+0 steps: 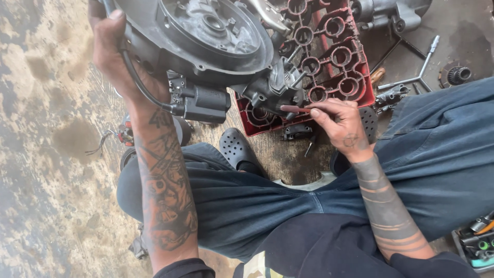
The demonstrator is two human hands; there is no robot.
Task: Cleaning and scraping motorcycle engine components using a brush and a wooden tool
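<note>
A large dark grey engine casing [206,36] rests tilted on a red plastic crate [339,56] in front of my crouched legs. My left hand [110,49] grips the casing's left edge, with a black cable running under the palm down to a black box-shaped part [203,103]. My right hand [339,121] pinches a thin reddish tool [294,109] whose tip points at a small grey fitting [272,87] on the casing's lower side.
A T-shaped metal wrench [417,72] and a round gear part [455,74] lie on the stained floor at the right. Small metal parts sit beside the crate. A tray of tools [478,242] is at the lower right. My black clog [236,149] rests under the casing.
</note>
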